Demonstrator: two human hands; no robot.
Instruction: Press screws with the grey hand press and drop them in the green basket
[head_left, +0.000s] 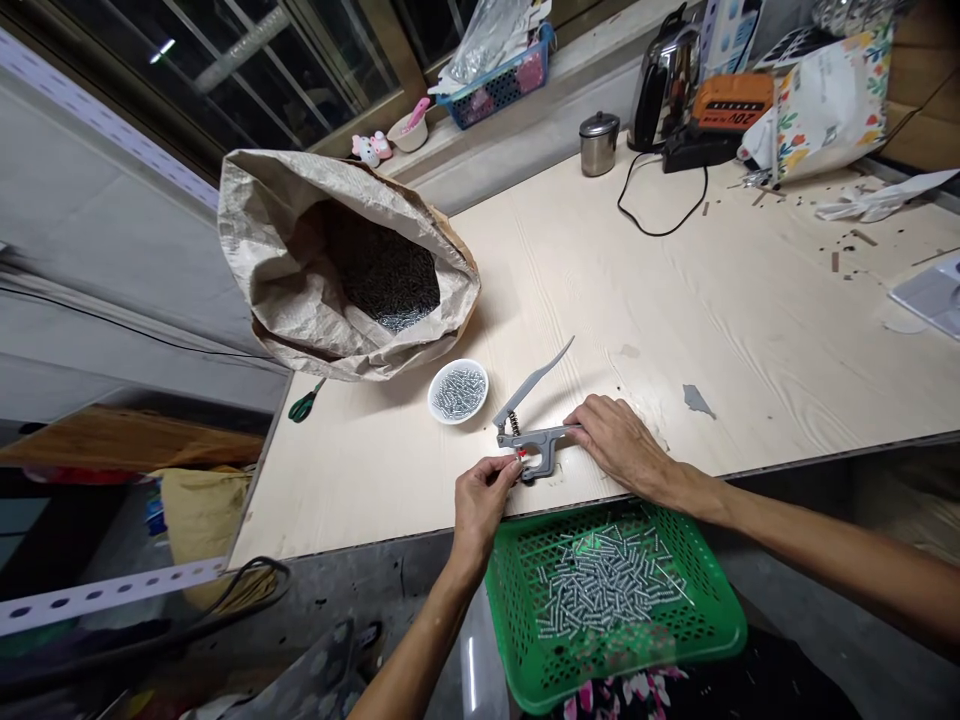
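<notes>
Nearest, a green basket (517, 640) below the table edge holds many small metal pieces (600, 585). At the edge, the left hand (480, 500) has thumb and finger pinched together at the red bit (522, 454) in the mouth of the grey tool (536, 437); whether a piece sits between the fingertips is too small to tell. The right hand (622, 440) grips the end of the tool's fixed handle. The tool thus lies on the table (600, 300) between the hands, touched by both, its lever (536, 380) standing well apart from the handle. Step in hand, as judged: setting work at the mouth. The next move appears to call for steady alignment there, before any pressure on the lever. Beyond the left hand stand a bowl (442, 415) of small metal pieces and, farther, an open sack (255, 230).
</notes>
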